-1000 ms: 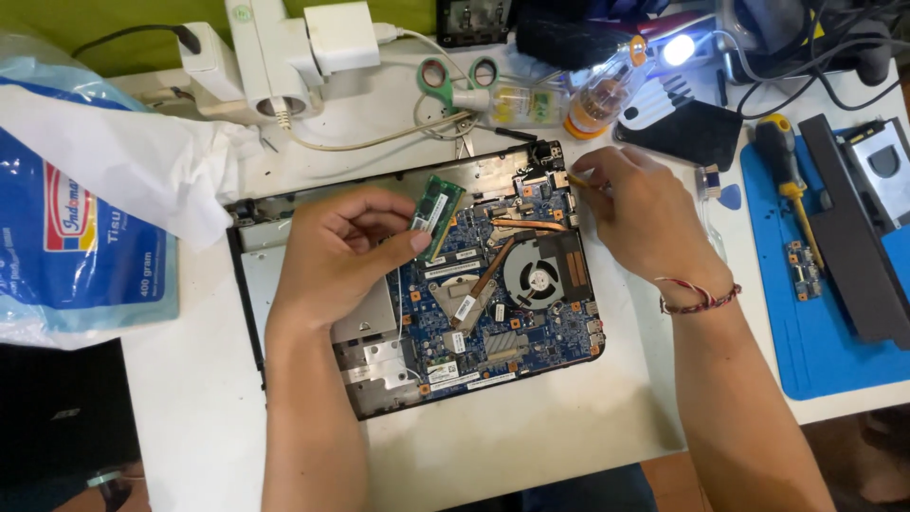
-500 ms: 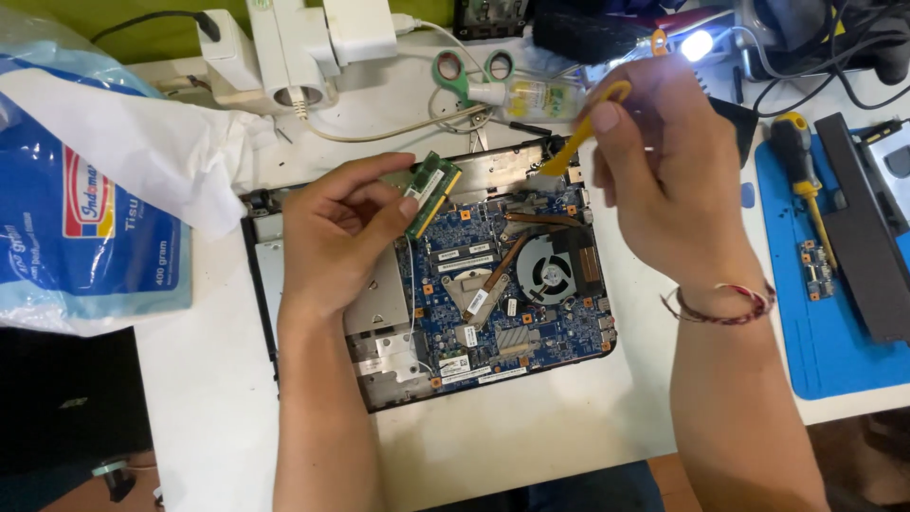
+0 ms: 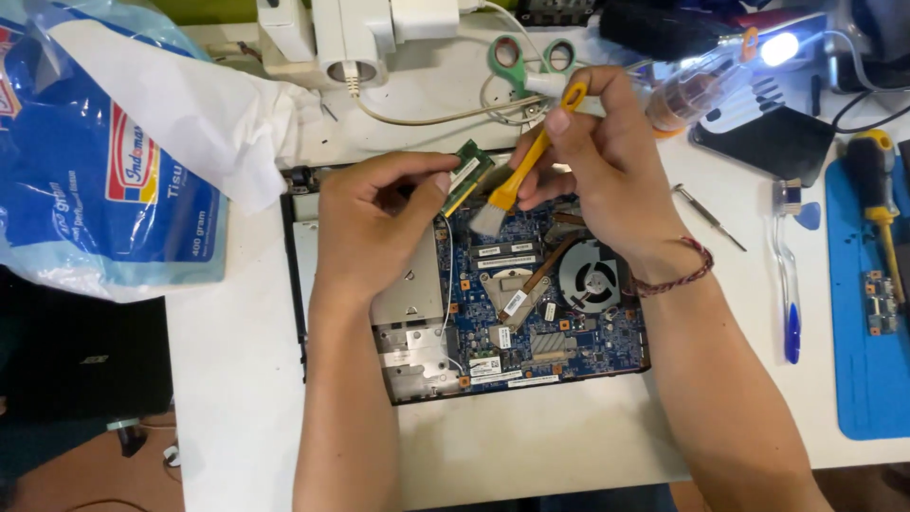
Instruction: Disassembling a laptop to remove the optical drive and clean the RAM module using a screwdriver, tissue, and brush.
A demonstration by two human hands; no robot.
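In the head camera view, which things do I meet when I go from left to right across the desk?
Blue tissue bag → left hand holding green memory module → yellow-handled brush in right hand → cooling fan → small screwdriver → toothbrush → blue mat.

We see an evenly bright, sharp view; a small lamp [image 3: 779, 47] glares white at top right, and shadows on the desk [image 3: 531, 446] stay soft.
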